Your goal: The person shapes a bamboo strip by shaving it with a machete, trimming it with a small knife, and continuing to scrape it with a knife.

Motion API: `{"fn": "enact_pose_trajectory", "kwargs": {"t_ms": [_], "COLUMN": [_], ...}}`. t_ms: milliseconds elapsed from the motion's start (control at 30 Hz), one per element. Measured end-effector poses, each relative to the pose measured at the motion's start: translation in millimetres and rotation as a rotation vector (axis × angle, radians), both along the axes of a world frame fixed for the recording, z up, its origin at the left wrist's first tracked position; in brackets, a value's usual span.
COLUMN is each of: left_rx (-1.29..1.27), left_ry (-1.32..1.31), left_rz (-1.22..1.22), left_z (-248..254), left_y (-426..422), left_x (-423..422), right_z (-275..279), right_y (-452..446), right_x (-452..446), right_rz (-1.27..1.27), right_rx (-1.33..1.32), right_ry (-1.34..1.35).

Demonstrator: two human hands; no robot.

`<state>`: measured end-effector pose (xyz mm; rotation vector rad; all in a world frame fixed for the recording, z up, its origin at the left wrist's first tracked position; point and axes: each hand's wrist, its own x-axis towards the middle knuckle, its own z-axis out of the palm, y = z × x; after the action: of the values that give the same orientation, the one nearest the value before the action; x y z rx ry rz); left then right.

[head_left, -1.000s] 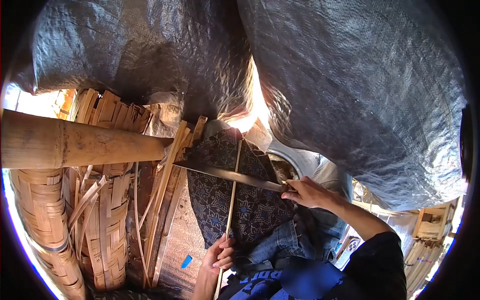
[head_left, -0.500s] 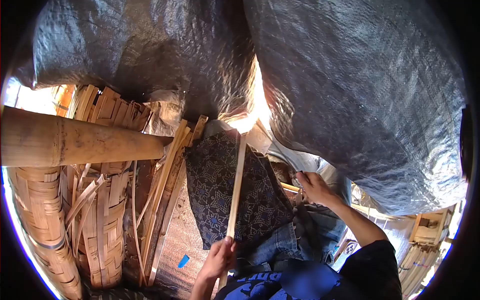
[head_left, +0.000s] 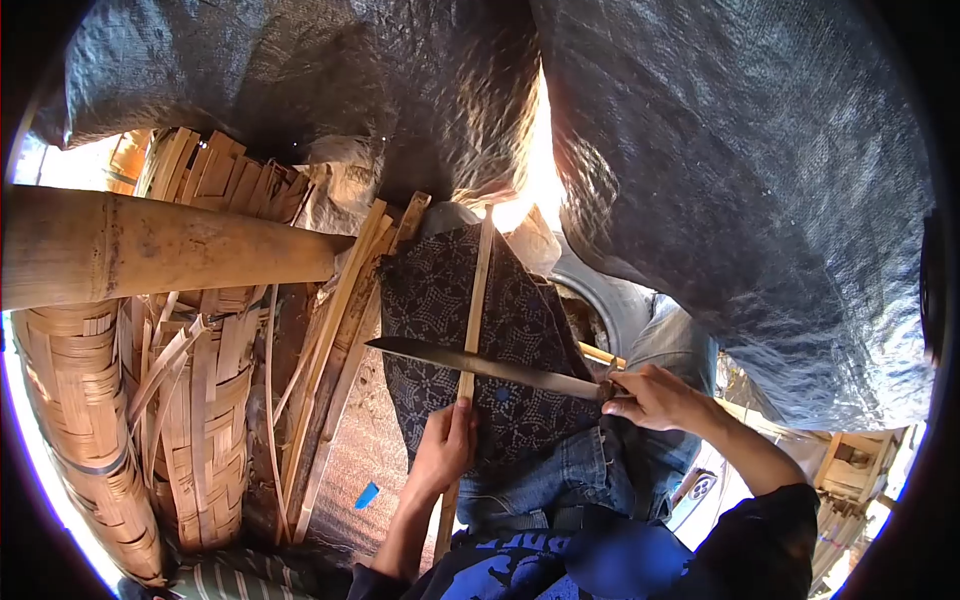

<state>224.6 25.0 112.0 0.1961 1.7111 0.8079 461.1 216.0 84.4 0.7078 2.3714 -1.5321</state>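
Left hand: the left hand [head_left: 446,445] has its grip closed around a bamboo strip [head_left: 480,290].
Right hand: the right hand [head_left: 655,397] has its grip closed on the handle end of a machete [head_left: 530,376].
Strip: above the dark patterned cloth [head_left: 425,300] over the lap, its long axis running from beside the torso, through the left grip, away from the body.
Crossing: the machete lies across the strip, tip pointing left, just beyond the left thumb; the left hand is nearer this crossing. Whether edge and strip touch, I cannot tell.
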Motion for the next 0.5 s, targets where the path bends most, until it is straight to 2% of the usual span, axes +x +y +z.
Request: {"fn": "enact_pose_trajectory", "kwargs": {"t_ms": [33,100,133,267,333,400,433,500], "left_rx": [-0.006,0.107,0.107,0.066,0.062,0.032,0.032,-0.008], "left_ry": [-0.001,0.305,0.302,0.257,0.257,0.094,0.094,-0.015], "left_rz": [-0.002,-0.141,-0.142,-0.128,-0.131,-0.049,-0.047,0.002], "left_z": [-6,-20,-20,-15,-13,-9,-6,-1], "left_y": [-4,-13,-13,-12,-12,-8,-6,-4], "left_x": [1,5,6,9,7,4,3,3], "right_z": [-4,-1,1,-9,-11,-6,-4,0], "right_y": [1,7,9,11,11,9,7,2], "right_x": [0,-6,-9,-20,-25,-27,-26,-21], "right_rz": [0.000,0.025,0.047,-0.058,-0.089,-0.075,-0.074,0.136], "right_rx": [-0.008,0.008,0.033,0.042,0.000,-0.006,-0.006,0.109], "right_ry": [0.045,-0.017,-0.079,0.019,-0.028,-0.036,-0.036,0.038]}}
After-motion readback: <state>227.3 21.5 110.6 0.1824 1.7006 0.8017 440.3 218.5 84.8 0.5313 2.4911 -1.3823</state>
